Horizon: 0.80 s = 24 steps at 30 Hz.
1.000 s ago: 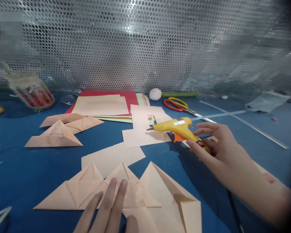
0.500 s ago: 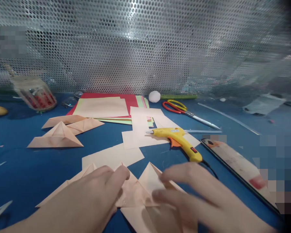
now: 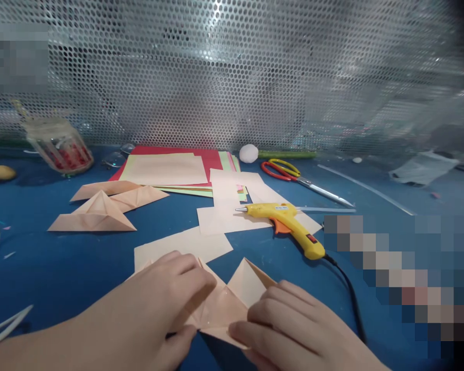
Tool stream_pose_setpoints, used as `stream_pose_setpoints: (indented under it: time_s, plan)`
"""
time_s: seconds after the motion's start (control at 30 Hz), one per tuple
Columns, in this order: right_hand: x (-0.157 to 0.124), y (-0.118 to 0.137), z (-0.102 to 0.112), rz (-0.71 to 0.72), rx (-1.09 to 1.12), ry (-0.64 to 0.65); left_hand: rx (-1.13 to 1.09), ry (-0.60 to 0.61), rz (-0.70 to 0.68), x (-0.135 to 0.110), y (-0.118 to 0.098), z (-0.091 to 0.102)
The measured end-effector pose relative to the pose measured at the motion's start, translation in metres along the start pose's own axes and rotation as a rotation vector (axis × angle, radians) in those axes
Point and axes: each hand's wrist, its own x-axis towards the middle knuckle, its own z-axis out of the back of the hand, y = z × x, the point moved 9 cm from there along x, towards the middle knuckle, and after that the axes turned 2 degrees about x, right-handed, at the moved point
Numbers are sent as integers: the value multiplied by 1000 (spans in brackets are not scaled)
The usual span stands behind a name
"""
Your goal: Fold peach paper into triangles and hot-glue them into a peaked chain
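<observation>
A folded peach paper piece with pointed peaks lies at the front of the table. My left hand is closed on its left side, fingers over the paper and thumb below. On the right, my right hand grips the lower edge, its fingers curled. The hands cover much of the paper's two ends. Beyond them lies a flat cream sheet. Farther back, a yellow hot glue gun rests on several cream paper pieces.
Other folded peach paper pieces sit at the left. Behind are a coloured paper stack, scissors, a white ball and a glass jar. A black cord runs down the right. Perforated metal closes the back.
My right hand has come down and closed on the paper's right side. The paper's front part has been folded up or drawn in. My left hand has shifted slightly right.
</observation>
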Motion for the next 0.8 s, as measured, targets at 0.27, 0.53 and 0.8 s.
stream_pose_setpoints:
  time_s: [0.27, 0.53, 0.8]
  plan:
    - [-5, -13, 0, -134, 106, -3, -66, 72, 61, 1, 0, -5]
    - [-1, -17, 2, -157, 41, -13, -33, 110, 25, 4, -2, -9]
    - [-3, -22, 3, -228, 68, -2, 6, -6, -60, -2, -1, -12]
